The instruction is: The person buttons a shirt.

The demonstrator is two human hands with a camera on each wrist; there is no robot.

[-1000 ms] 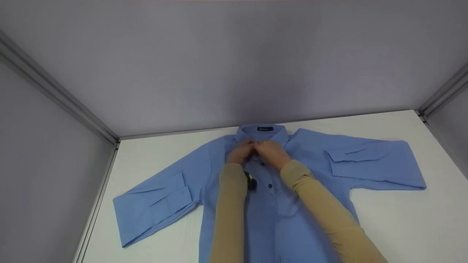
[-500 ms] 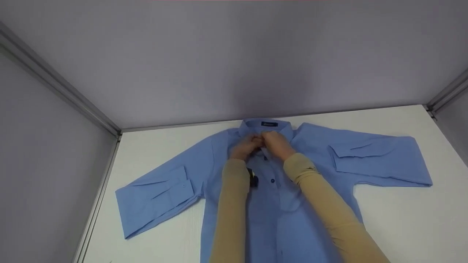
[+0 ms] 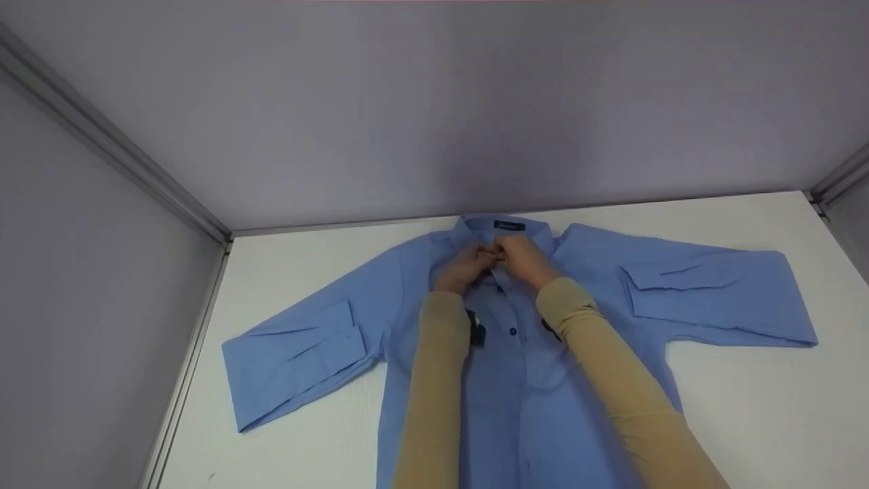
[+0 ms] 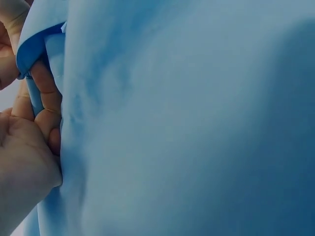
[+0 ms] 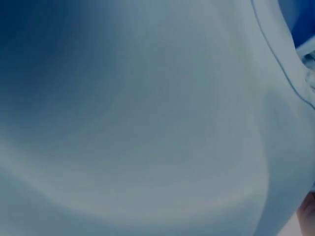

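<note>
A light blue long-sleeved shirt (image 3: 489, 394) lies front up, its collar (image 3: 543, 234) at the far side. My left hand (image 3: 465, 268) and right hand (image 3: 524, 261) meet just below the collar opening. Both pinch the front edges there, with fingertips close together. In the left wrist view, the fingers of my left hand (image 4: 29, 123) curl round a narrow strip of shirt fabric (image 4: 33, 93), partly under a folded edge. My right hand (image 4: 7, 59) shows beside that fold. Dark buttons (image 3: 512, 331) run down the placket below. The fingertips hide what lies between them.
The shirt's sleeves (image 3: 299, 367) are folded back on both sides, cuffs lying over them. Under it is a white table (image 3: 753, 401). A grey back wall (image 3: 434, 122) rises right behind the collar, with a side wall (image 3: 88, 285) at left.
The head view has shifted, so shirt and hands appear slightly higher and further right. Both hands stay together at the collar opening, with small finger movements.
</note>
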